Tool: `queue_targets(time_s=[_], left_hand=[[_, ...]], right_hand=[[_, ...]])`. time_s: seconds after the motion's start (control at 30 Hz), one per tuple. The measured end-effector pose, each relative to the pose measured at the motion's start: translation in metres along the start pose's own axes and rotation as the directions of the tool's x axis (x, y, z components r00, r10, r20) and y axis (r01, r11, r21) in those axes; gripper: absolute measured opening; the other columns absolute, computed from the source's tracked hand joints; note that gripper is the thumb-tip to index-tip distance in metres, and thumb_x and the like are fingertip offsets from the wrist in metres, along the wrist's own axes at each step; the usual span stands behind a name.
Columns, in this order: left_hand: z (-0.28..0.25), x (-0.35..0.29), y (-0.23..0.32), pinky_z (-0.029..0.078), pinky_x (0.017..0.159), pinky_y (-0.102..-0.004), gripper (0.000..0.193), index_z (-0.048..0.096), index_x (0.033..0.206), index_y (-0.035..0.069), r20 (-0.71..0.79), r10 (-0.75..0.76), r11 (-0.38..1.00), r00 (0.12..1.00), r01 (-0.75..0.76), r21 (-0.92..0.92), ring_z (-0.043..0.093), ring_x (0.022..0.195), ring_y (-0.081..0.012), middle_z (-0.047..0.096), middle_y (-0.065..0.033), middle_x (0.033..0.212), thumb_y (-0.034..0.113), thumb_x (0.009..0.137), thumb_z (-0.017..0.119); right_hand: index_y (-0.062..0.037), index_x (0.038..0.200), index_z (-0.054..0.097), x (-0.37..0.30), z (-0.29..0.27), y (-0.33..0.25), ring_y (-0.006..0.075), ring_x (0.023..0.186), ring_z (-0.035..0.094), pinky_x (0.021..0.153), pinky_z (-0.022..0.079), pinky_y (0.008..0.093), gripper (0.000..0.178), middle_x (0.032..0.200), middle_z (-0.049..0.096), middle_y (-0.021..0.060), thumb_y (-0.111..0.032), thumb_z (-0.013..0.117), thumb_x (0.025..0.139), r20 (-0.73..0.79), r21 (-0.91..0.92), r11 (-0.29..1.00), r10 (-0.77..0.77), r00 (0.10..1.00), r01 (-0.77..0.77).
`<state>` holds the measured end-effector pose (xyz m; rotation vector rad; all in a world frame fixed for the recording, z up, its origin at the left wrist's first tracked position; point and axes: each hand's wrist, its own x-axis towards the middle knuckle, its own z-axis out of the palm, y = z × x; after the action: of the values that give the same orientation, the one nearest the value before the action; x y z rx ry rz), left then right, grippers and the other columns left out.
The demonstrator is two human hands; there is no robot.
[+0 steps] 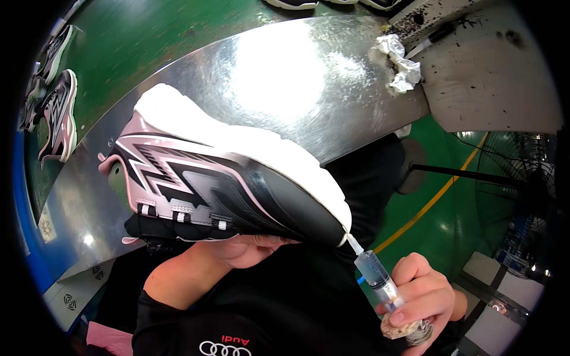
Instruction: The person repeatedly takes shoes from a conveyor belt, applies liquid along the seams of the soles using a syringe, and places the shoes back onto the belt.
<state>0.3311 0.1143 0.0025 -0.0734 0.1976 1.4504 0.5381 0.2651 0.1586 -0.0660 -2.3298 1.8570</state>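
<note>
My left hand (249,252) holds up a black, grey and pink sneaker (237,184) from below; most of its fingers are hidden behind the shoe. The sneaker lies on its side in the air, its thick white sole (261,142) facing up and away from me and its toe pointing right. Closed around a clear syringe (379,279) is my right hand (424,291). Pale wrapping covers the syringe's rear end. Its thin white nozzle tip meets the sole edge at the toe, where the sole joins the upper.
Beneath the sneaker runs a shiny metal work surface (208,71), with crumpled white tissue (401,62) and a dark-handled tool (430,41) at its far right. More sneakers (59,118) stand on the green surface (130,44) at left. A black fan (519,160) stands at right.
</note>
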Motion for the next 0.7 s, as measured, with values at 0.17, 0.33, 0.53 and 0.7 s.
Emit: queue_targets(time_s=[0.17, 0.33, 0.53, 0.7], left_hand=[[0.017, 0.026, 0.003, 0.046, 0.095, -0.0372, 0.055, 0.048, 0.129, 0.016, 0.074, 0.068, 0.998, 0.995, -0.068, 0.002, 0.055, 0.114, -0.0227, 0.056, -0.0066, 0.124, -0.007, 0.08, 0.059], [0.017, 0.039, 0.004, 0.051, 0.091, -0.0354, 0.073, 0.036, 0.139, 0.027, 0.028, 0.085, 0.996, 0.996, -0.086, 0.033, 0.056, 0.113, -0.0206, 0.053, -0.0012, 0.13, -0.004, 0.078, 0.062], [0.026, 0.044, 0.01, 0.048, 0.096, -0.0371, 0.043, 0.054, 0.12, 0.014, 0.014, 0.049, 0.998, 0.999, -0.049, -0.044, 0.058, 0.108, -0.0197, 0.061, -0.0042, 0.116, -0.003, 0.082, 0.062], [0.025, 0.044, 0.01, 0.05, 0.092, -0.0341, 0.027, 0.063, 0.108, 0.008, 0.032, 0.057, 0.996, 0.998, -0.055, -0.067, 0.061, 0.103, -0.0187, 0.065, -0.0057, 0.109, -0.003, 0.083, 0.062]], right_hand=[[-0.0032, 0.101, 0.061, -0.001, 0.0, -0.001, 0.0194, 0.069, 0.059, 0.064, 0.034, 0.0343, 0.057, 0.086, 0.066, 0.0039, -0.05, 0.074, 0.071, -0.059, -0.136, 0.988, -0.078, 0.995, 0.069], [-0.001, 0.102, 0.059, 0.01, 0.006, 0.003, 0.0166, 0.065, 0.056, 0.062, 0.033, 0.033, 0.056, 0.079, 0.066, 0.0003, -0.045, 0.075, 0.072, -0.057, -0.319, 0.938, -0.166, 0.985, 0.139], [-0.0005, 0.102, 0.059, 0.015, 0.015, 0.008, 0.0145, 0.062, 0.056, 0.064, 0.033, 0.0337, 0.054, 0.078, 0.065, -0.001, -0.045, 0.073, 0.074, -0.011, -0.548, 0.827, -0.16, 0.987, 0.128], [-0.0173, 0.091, 0.063, 0.009, 0.035, 0.033, 0.0166, 0.066, 0.034, 0.056, 0.023, 0.0292, 0.046, 0.07, 0.053, -0.0069, -0.048, 0.08, 0.062, -0.158, -0.698, 0.712, -0.262, 0.952, 0.08]])
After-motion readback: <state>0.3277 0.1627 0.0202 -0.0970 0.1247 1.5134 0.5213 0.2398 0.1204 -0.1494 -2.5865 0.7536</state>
